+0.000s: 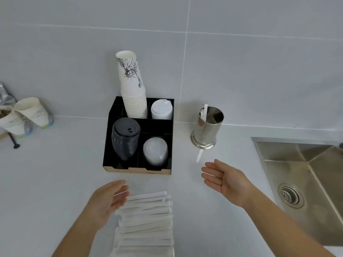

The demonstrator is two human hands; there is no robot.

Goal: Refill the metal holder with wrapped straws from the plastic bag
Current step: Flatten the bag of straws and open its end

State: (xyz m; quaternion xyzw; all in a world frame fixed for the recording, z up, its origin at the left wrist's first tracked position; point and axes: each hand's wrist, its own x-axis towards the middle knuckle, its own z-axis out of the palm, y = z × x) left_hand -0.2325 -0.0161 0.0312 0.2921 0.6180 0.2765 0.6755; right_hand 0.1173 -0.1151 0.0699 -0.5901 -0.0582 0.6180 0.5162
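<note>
Head view: white table [55,173] under a grey tiled wall. Near the lower edge, a pile of wrapped straws [146,217] lying flat, seemingly in a clear plastic bag [118,243], hard to tell. Left hand [106,200] at the left end of the pile, grip released, fingers spread and touching the top straws. Right hand [225,181] to the right and apart from the pile, palm turned inward, grip released, holding nothing. Behind the right hand, metal holder [207,126] standing upright on the table near the wall, with a few wrapped straws inside at its left side. One loose straw [199,156] in front of the holder base. Left of the holder, black organizer [109,138] with paper cups [132,89] and lids. Steel sink [306,175] at the right
</note>
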